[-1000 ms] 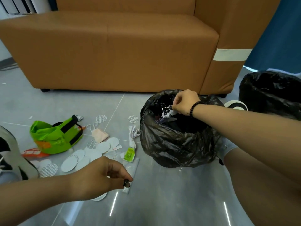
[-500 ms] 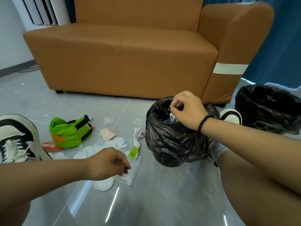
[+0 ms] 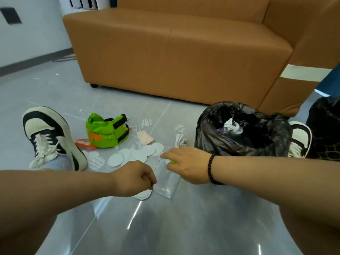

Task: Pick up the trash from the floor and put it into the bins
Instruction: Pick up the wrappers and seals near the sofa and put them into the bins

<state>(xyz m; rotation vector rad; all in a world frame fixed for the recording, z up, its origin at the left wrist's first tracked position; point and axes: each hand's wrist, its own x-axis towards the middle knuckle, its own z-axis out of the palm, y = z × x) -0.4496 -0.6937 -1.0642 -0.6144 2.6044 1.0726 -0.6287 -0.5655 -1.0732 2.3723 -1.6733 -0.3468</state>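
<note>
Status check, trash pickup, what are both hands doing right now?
Left hand pinches something small and dark. Right hand open, over clear wrapper. Bin beside it, unobstructed.

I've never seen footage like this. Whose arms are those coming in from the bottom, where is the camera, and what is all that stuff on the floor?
There is no machine here: a person wears one camera on the head, looking down, so the arms are their own. They crouch on a grey tiled floor before a brown sofa. The left hand pinches a small dark thing I cannot identify. The right hand, with a bead bracelet, reaches with relaxed fingers over a small green packet, holding nothing that I can see. Litter lies about: white round pads, a clear plastic bag, a pink face mask, a green bag. A bin lined with a black bag stands to the right and already holds crumpled trash.
</note>
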